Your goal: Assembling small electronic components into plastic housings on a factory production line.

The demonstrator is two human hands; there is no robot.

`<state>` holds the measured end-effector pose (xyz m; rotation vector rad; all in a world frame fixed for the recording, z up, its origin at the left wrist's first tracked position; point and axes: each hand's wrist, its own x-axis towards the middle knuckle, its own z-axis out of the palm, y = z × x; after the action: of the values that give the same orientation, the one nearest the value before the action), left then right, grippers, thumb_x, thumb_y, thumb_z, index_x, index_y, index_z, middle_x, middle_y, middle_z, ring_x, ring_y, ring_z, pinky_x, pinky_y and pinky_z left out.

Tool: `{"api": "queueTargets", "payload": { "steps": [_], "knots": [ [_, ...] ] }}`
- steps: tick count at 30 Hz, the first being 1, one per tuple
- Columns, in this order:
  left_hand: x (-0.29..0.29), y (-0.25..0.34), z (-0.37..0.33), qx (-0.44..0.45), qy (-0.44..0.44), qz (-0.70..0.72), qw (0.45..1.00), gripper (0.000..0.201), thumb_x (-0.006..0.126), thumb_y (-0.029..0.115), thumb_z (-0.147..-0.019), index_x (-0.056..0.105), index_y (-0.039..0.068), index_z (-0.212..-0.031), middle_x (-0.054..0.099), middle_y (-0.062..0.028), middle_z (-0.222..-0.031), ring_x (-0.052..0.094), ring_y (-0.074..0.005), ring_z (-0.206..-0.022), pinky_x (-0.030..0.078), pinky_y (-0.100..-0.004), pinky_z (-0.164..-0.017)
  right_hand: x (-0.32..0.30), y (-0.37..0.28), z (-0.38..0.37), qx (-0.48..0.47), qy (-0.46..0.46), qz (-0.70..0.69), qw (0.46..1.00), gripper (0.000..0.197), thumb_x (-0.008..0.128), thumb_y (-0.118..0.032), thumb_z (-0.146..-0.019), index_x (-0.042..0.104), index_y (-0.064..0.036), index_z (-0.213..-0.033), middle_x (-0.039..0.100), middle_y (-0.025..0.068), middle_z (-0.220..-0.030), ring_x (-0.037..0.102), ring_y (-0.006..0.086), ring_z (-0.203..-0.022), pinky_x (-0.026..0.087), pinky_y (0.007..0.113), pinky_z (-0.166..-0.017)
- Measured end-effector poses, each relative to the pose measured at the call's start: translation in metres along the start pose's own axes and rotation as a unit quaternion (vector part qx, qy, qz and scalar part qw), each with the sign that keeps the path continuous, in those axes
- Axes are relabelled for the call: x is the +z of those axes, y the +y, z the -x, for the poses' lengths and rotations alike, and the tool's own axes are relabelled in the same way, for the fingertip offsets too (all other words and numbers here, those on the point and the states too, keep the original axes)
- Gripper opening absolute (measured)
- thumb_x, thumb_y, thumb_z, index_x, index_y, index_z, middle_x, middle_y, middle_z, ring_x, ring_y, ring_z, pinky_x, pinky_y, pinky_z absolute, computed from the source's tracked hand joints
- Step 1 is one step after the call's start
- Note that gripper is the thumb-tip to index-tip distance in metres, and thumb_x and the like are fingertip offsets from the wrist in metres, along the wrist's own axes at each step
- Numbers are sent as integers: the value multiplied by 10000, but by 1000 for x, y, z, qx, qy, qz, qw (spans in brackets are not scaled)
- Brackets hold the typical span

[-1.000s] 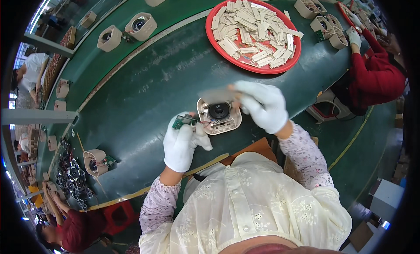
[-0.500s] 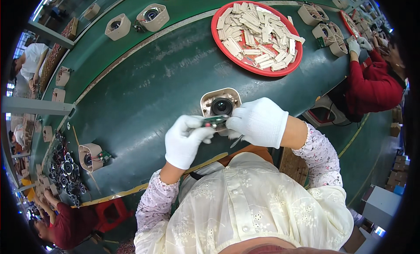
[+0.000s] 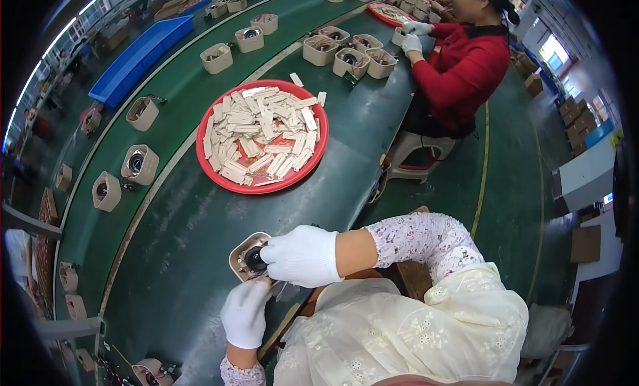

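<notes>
Both my hands wear white gloves. My right hand (image 3: 303,255) lies over a beige moulded tray (image 3: 242,250) that holds a dark round part (image 3: 255,258), near the front edge of the green belt (image 3: 180,239). My left hand (image 3: 245,313) is just below the tray, its fingertips touching the tray's near side. What the fingers pinch is hidden by the gloves.
A red round platter (image 3: 263,136) piled with pale flat strips sits further up the belt. Several beige trays with parts (image 3: 140,164) ride the far lane. A person in a red top (image 3: 459,66) works at the belt on a stool. A blue bin (image 3: 136,60) stands beyond.
The view has swung, so the platter now sits up-left of my hands. My hands stayed on the beige tray, the right one now covering it.
</notes>
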<state>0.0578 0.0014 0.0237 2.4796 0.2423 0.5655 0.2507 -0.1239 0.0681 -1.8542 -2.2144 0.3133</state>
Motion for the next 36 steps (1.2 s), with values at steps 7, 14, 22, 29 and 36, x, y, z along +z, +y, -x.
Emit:
{"api": "queueTargets", "payload": {
  "steps": [7,14,22,29,36],
  "knots": [
    [-3,2,-8,101,-69,-92,988,357,633,38,-756,684,102,-1104,638,-86,-1010,638,-294,-898,522,-389,-773,-3,-3,-10,21,-114,16,993,129,677,-127,-807,754,-64,-890,719,132,-954,712,272,-905,585,375,-721],
    [-7,10,-16,43,-115,-121,985,428,676,73,-813,611,51,-1235,653,-128,-983,637,-321,-893,516,-413,-797,8,4,-7,41,-80,-18,996,112,660,-120,-837,738,-69,-899,709,115,-964,710,267,-923,589,380,-733],
    [9,2,3,-165,-11,186,969,602,705,-73,-775,520,10,-1343,644,-170,-1134,658,-284,-1003,534,-349,-870,18,-2,-11,7,-39,22,999,65,649,-125,-812,695,-89,-842,629,70,-972,662,230,-933,592,351,-680],
    [-9,0,-2,89,-76,-131,985,314,688,74,-796,675,80,-1109,621,-75,-940,629,-280,-842,524,-377,-702,16,-1,-18,27,-98,24,995,96,641,-152,-838,713,-97,-871,651,73,-973,676,239,-939,590,362,-719],
    [-12,-4,-11,78,-100,-72,989,258,684,79,-809,689,85,-1066,611,-82,-918,642,-282,-791,530,-391,-660,3,11,-17,41,-80,-103,991,196,634,-244,-852,753,-109,-928,721,114,-943,704,310,-875,562,420,-749]
  ]
}}
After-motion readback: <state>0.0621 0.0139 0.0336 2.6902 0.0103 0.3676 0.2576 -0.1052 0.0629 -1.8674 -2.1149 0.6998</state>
